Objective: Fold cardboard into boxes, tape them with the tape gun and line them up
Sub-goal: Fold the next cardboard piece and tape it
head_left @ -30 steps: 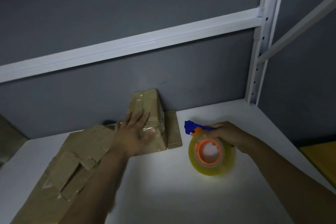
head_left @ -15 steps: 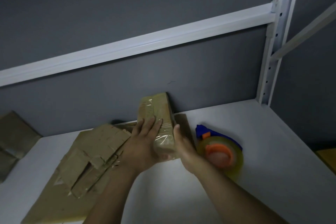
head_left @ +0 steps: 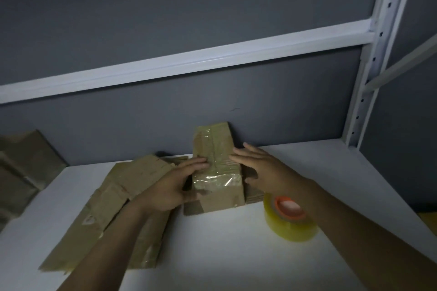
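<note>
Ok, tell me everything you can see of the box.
The box is a small, long carton of brown cardboard. It is closed, with glossy clear tape along its top seam and over the near top edge. It lies on the white shelf, with its far end at the grey back wall. The left hand holds its left side, fingers on top and thumb on the near face. The right hand lays straight fingers against its right top edge.
</note>
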A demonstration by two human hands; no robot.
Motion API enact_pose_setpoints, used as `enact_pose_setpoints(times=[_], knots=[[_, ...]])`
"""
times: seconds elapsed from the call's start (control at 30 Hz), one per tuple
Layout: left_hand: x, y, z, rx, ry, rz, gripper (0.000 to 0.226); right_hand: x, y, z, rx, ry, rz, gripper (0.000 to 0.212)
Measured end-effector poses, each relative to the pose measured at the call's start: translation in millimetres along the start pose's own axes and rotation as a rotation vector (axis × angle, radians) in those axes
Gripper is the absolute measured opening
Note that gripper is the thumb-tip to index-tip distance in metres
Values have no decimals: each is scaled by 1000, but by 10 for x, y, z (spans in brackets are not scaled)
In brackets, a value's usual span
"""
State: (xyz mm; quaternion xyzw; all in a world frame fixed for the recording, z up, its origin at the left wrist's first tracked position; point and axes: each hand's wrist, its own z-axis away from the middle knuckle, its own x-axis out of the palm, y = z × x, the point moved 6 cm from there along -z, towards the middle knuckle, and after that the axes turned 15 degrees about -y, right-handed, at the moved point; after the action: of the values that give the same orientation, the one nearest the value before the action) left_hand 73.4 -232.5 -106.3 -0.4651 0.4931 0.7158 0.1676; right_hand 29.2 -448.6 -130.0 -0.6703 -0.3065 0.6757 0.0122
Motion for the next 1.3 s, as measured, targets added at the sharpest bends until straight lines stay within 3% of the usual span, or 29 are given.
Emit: enact_pose_setpoints(times=[0.13,0.27,0.37,0.5,0.6,0.7,0.77,0.87,0.97,1.03,1.2,1.3], knots=[[-111,-111,57,91,86,-35,42,-118,-102,-80,-30,-80,145,69],[-80,-193,-11,109,189,-21,55,-121,-140,-97,-37,-105,96,72],[-26,-237,-11,141,303,-27,51,-89,-141,-99,-12,-112,71,71],[26,-171,-48,57,414,-66,50,-6,-201,-137,27,38,99,71],[82,-116,-78,18,425,-159,58,95,-217,-150,37,93,80,73],[99,-147,-57,14,400,-150,73,57,-217,-105,23,3,9,78],[67,-141,-39,52,426,-102,60,-12,-231,-119,35,-16,-32,63],[28,-115,-81,31,506,-66,46,-72,-295,-239,103,102,11,39],[86,-93,-135,-26,577,-97,57,73,-331,-343,151,235,125,56],[140,-89,-132,-39,609,-94,58,196,-330,-324,157,315,91,56],[146,-166,-69,49,530,-19,45,261,-279,-198,13,293,29,38],[76,-209,-37,113,425,43,45,168,-219,-148,-30,217,-56,40]])
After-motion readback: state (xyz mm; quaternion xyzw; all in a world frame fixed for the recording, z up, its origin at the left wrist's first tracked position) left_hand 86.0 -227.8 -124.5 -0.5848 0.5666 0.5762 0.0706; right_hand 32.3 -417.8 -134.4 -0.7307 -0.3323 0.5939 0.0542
